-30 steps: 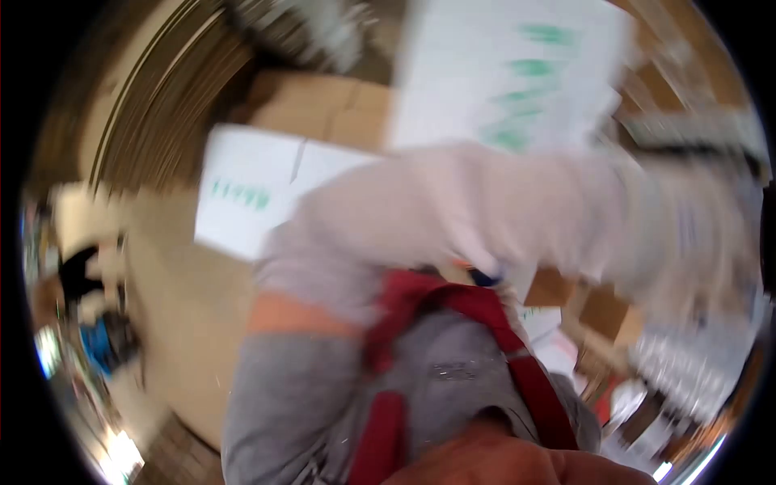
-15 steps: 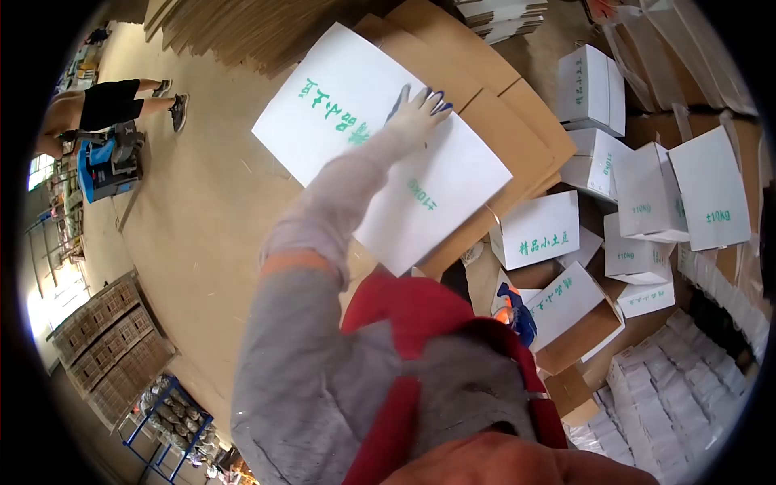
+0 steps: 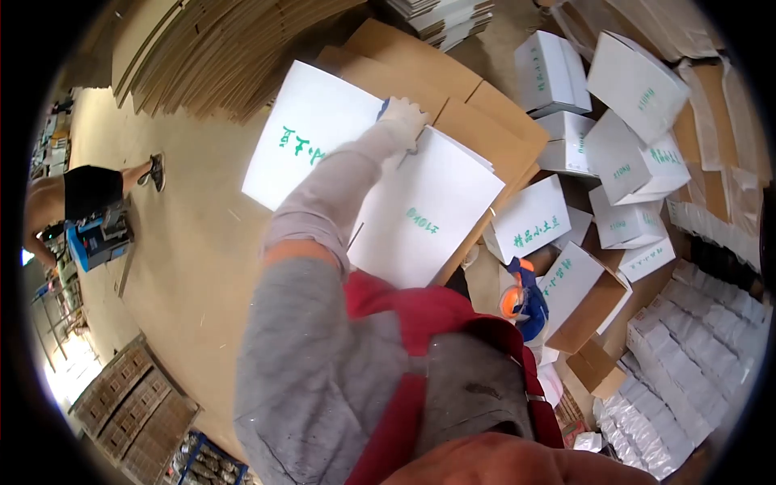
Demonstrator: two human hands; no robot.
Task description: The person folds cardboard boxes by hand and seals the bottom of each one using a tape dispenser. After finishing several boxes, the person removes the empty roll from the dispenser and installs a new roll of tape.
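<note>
My left hand (image 3: 402, 123), in a pale glove with blue fingertips, is closed over the far edge of a flat white carton (image 3: 428, 206) with green lettering. The carton lies in front of me, creased across the middle under my forearm, with its right-hand layers slightly apart. Beneath it are larger brown cardboard sheets (image 3: 497, 121). My right hand is not in view. A blue and orange object (image 3: 527, 303), perhaps a tape dispenser, is at my right side; whether anything holds it is hidden.
White cartons (image 3: 529, 218) are heaped on the right, one of them open (image 3: 578, 295). Brown cardboard sheets (image 3: 218, 56) are stacked at the far left. Wrapped white packs (image 3: 687, 356) lie lower right. Another person (image 3: 89, 194) stands at the left beside a blue machine (image 3: 101, 238).
My left hand has gone from spread fingers on the carton to a curled grip at its edge. The carton has bent along its crease. The view has shifted slightly.
</note>
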